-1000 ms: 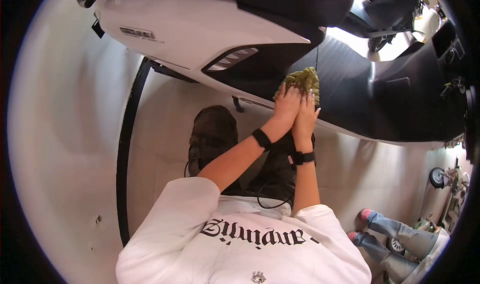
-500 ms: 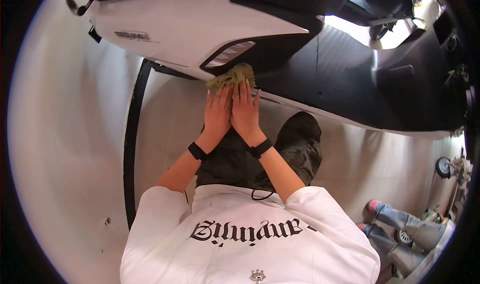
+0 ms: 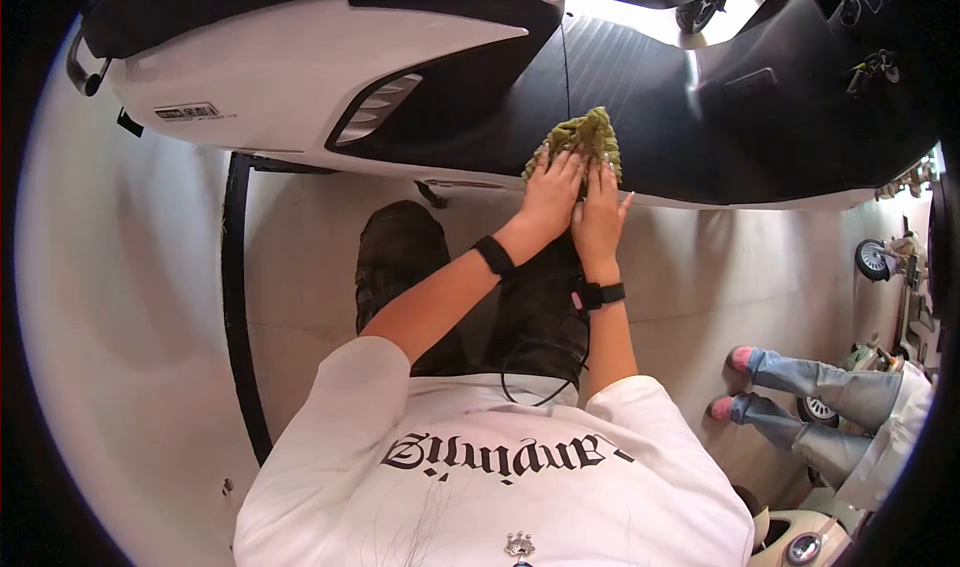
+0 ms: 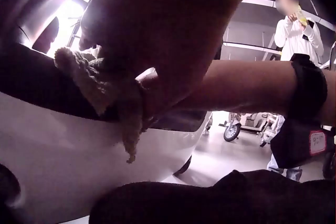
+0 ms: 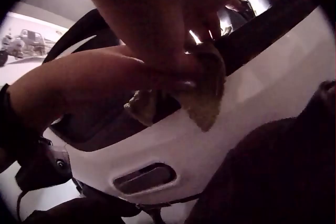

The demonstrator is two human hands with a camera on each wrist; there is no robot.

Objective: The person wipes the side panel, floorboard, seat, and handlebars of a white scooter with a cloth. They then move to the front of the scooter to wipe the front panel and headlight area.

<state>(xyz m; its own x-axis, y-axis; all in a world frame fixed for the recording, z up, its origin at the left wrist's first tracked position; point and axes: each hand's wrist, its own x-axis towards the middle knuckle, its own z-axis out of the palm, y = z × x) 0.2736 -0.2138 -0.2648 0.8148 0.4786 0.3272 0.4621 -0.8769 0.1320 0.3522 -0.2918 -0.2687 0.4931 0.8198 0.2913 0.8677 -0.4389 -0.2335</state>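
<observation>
A crumpled olive-green cloth [image 3: 575, 142] lies against the lower edge of a scooter's black side panel [image 3: 680, 152]. My left hand [image 3: 550, 199] presses on the cloth with extended fingers. Close against it, on the right, my right hand [image 3: 599, 223] also presses the cloth, its fingers fairly straight and the thumb out to the side. In the left wrist view a corner of the cloth [image 4: 86, 79] shows beside the dark hand. The right wrist view has cloth [image 5: 203, 111] hanging below the fingers, over the white bodywork [image 5: 273, 79].
White bodywork [image 3: 290, 62] with a vent [image 3: 378, 107] extends to the left. A black floor strip [image 3: 236, 307] runs at the left. A person's jeans-clad legs [image 3: 820, 397] are at the right, near other scooters and a wheel [image 3: 873, 260].
Since half a second ago, both hands and the cloth have moved right along the panel's lower edge, from below the vent. The head view has shifted too.
</observation>
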